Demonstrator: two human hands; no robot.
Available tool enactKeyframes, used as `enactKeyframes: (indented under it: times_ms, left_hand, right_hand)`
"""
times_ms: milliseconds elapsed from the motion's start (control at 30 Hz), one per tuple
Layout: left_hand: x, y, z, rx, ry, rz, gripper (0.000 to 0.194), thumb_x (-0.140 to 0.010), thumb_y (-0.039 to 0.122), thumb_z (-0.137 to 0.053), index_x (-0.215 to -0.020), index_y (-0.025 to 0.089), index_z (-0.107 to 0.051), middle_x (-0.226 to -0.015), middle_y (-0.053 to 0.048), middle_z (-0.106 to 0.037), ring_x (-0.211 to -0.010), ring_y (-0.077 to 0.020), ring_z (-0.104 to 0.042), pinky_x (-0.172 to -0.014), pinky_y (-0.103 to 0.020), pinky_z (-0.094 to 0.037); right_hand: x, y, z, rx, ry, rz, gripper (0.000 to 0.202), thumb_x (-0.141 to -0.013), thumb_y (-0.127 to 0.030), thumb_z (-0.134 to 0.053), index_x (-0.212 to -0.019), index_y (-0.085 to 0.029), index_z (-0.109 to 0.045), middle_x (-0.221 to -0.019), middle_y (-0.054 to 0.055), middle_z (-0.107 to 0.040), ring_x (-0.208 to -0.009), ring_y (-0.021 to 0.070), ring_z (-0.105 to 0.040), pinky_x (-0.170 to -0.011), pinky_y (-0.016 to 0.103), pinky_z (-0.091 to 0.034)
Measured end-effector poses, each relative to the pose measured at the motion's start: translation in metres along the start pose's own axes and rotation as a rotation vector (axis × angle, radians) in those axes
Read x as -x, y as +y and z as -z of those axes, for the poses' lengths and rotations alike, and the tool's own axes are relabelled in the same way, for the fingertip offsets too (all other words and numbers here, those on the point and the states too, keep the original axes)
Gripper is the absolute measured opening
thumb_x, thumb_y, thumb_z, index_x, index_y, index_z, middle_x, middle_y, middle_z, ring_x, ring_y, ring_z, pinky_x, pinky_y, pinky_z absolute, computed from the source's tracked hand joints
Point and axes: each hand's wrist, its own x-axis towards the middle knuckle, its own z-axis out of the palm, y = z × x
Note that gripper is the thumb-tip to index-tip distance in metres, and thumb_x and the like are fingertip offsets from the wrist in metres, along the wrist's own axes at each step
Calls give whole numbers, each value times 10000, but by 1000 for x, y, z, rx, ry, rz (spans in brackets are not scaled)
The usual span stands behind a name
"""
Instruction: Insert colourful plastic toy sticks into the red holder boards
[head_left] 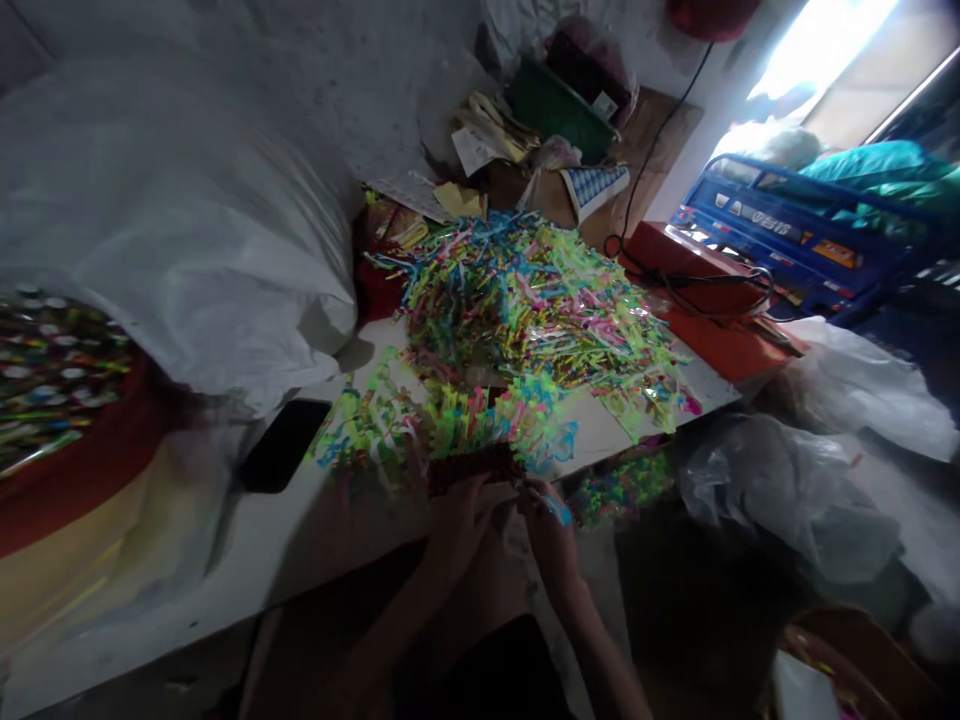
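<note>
Near the table's front edge, my left hand (459,515) has its fingers bent against a dark red strip-like object (476,468); the grip is too dark to make out fully. My right hand (546,515) is closed around something small beside the strip's right end, with a bit of blue showing at its fingers. Bright green, pink and blue plastic pieces (469,420) stand and lie just behind the dark strip. Beyond them spreads a large heap of thin multicoloured plastic pieces (555,300).
A black phone (285,446) lies on the white table (247,535) at the left. Behind it bulges a big white sack (187,230), beside a red container (90,480). Clear plastic bags (787,490) and a blue cart (787,230) are at the right.
</note>
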Motion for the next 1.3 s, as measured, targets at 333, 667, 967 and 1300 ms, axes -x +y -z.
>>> enactKeyframes:
  times_ms: [333,667,967,1300]
  left_hand:
    - [-22,9,-25,-61,-99,124,338,-824,242,-579,-1152,186,-523,-1118,-81,-617,-1049,-249,-557,-898,-390,-454]
    - [-34,26,-31,-60,-190,200,207,-811,190,-589,-1017,200,-571,-1050,-42,-604,-1020,-206,-530,-896,-329,-407]
    - [-37,26,-29,-36,-237,195,120,-822,214,-581,-940,195,-595,-972,-30,-615,-988,-188,-524,-905,-317,-387]
    - [-42,23,-27,-124,-341,189,142,-862,187,-479,-940,179,-597,-989,-53,-624,-988,-189,-536,-904,-310,-380]
  right_hand:
    - [3,14,-3,-33,-2,-61,204,-883,-253,-417,-923,-182,-604,-846,53,-620,-732,146,-574,-658,242,-460]
    - [-1,10,-1,-95,-13,-136,181,-853,-253,-449,-880,-184,-614,-822,47,-635,-701,136,-567,-643,235,-450]
    - [-4,4,-4,-16,-13,-132,197,-852,-248,-432,-833,-178,-616,-771,50,-641,-668,140,-582,-593,229,-444]
    - [-8,-6,-1,151,-64,-134,285,-881,-264,-395,-871,-154,-657,-756,72,-674,-651,141,-597,-584,208,-409]
